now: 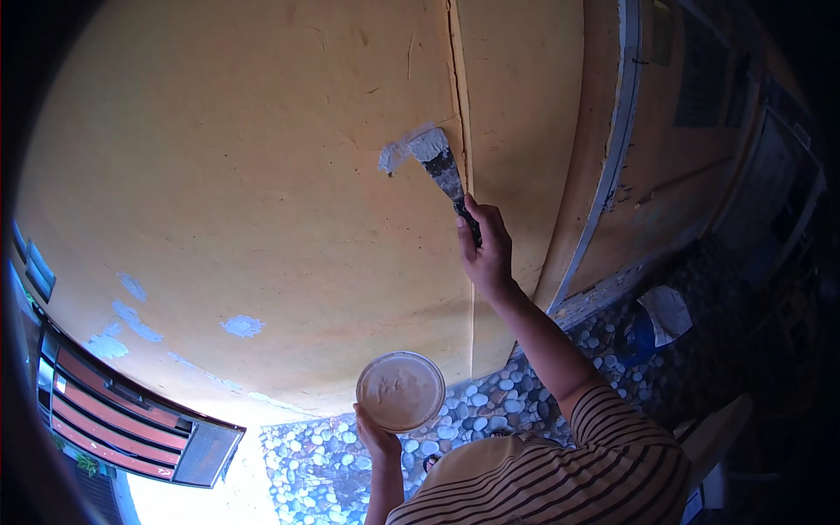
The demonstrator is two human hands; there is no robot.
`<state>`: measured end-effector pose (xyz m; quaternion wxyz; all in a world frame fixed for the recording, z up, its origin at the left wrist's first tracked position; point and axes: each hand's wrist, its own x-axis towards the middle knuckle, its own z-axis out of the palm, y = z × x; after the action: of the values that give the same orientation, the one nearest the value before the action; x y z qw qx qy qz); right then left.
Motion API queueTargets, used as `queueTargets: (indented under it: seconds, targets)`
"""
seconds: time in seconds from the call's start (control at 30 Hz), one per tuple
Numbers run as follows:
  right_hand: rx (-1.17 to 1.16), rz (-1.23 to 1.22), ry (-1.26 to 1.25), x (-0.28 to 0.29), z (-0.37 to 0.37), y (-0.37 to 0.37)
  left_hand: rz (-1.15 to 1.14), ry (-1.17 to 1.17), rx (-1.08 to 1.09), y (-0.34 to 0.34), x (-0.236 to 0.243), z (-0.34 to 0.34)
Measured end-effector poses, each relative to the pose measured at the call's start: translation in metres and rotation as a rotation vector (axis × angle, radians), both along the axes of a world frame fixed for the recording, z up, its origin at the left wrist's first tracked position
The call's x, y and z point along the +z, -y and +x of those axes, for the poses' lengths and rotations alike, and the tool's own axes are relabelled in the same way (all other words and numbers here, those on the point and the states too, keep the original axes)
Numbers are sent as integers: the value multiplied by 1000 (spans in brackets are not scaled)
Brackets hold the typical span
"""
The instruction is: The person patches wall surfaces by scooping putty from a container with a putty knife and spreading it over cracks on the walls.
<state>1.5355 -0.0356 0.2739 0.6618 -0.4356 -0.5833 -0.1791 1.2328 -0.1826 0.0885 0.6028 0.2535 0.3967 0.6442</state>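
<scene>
My right hand [484,238] grips the black handle of a putty knife [442,175], its blade coated with pale filler and resting on the yellow wall [262,122]. A fresh smear of filler [389,156] lies just left of the blade, beside a long vertical crack. Lower down, my left hand [378,437] holds a round tub [400,389] of pale, creamy filler below the knife, its open top facing up toward me. Several dried pale patches [242,325] mark the lower left of the wall.
A red slatted metal gate [118,420] stands at lower left by bright ground. The floor is pebble-patterned [306,472]. To the right are a grey door frame [612,166], a dark doorway area, and a blue bucket [637,341] with pale material on it near the wall's foot.
</scene>
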Motion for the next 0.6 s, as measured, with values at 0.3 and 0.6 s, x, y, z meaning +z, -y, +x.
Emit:
queueTargets:
  seconds: [0.3,0.6]
  targets:
    - [-42,23,7,2,4,-5,-25,-20,4,0,2,3]
    - [-44,-3,-48,1,7,-9,-36,10,-24,-3,1,0]
